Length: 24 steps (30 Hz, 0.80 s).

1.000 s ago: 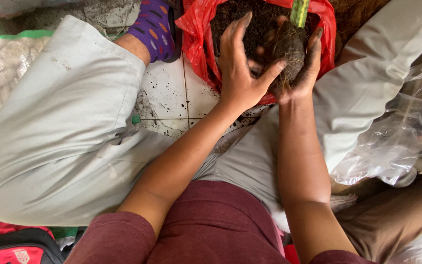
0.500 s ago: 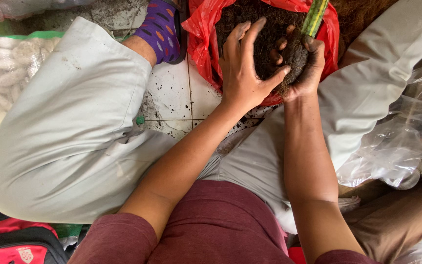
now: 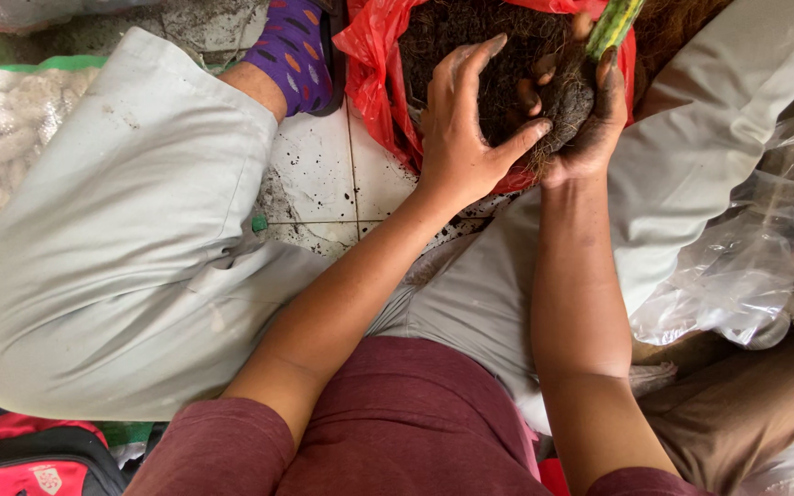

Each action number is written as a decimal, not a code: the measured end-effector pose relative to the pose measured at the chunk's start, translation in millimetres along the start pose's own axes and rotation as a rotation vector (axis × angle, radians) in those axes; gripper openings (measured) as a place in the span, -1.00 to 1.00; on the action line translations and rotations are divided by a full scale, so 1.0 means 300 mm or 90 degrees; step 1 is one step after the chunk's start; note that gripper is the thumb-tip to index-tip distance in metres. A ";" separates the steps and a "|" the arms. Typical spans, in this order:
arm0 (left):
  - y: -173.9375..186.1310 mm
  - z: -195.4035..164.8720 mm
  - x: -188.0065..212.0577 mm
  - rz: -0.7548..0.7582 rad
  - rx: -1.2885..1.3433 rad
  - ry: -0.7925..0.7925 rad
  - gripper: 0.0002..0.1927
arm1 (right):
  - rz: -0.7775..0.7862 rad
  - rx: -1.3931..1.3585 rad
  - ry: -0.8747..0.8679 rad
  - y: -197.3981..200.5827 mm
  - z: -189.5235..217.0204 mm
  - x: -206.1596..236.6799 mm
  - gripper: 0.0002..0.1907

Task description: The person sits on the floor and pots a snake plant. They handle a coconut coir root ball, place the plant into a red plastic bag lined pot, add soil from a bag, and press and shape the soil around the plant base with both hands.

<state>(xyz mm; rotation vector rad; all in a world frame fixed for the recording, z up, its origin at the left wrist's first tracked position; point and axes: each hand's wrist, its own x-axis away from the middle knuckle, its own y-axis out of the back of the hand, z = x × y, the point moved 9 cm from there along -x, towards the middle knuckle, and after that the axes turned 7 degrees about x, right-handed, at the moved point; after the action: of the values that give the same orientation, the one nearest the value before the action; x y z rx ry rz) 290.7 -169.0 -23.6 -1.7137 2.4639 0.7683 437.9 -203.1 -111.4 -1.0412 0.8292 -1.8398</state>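
Two hands on soil root ball over red bag. Right hand cupped closed beneath, green stem upright. Left hand spread, pressing side. Best: firm evenly, keep stem vertical.

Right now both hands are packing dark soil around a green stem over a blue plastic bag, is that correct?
Not quite: the plastic bag is red, not blue. The head view shows the left hand and right hand pressing dark soil around the green stem over it.

Home potting spot: soil-speckled tiled floor, red soil bag, plastic bags.
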 end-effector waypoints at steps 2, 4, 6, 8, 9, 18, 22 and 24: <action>-0.002 -0.002 0.004 0.003 -0.007 -0.007 -0.02 | 0.011 0.009 -0.009 0.000 -0.003 -0.003 -0.68; 0.005 0.007 0.007 -0.002 -0.006 0.003 -0.02 | 0.093 0.071 -0.035 -0.025 -0.019 -0.006 -0.72; 0.012 0.016 0.009 -0.003 -0.007 0.008 -0.02 | 0.093 0.105 -0.005 -0.012 -0.016 -0.017 -0.76; 0.014 0.023 0.010 0.002 -0.007 0.009 -0.01 | 0.074 0.125 0.028 0.005 -0.009 -0.025 -0.79; 0.014 0.026 0.011 0.003 -0.003 0.007 -0.01 | 0.057 0.126 0.046 0.015 -0.002 -0.027 -0.79; 0.001 0.025 0.009 0.005 0.012 -0.006 -0.12 | 0.049 0.096 0.008 -0.045 0.006 0.002 -0.42; 0.001 0.014 0.011 0.004 0.011 -0.009 -0.10 | 0.108 0.105 0.024 -0.083 -0.003 0.015 -0.44; 0.002 0.011 0.010 0.005 0.006 -0.010 -0.08 | 0.108 0.082 0.005 -0.069 -0.018 0.018 -0.41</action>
<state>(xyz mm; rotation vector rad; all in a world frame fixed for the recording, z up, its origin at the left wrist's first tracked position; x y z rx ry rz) 288.1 -170.0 -27.1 -1.6900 2.4618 0.7664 424.4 -198.5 -94.7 -0.8571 0.7689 -1.7294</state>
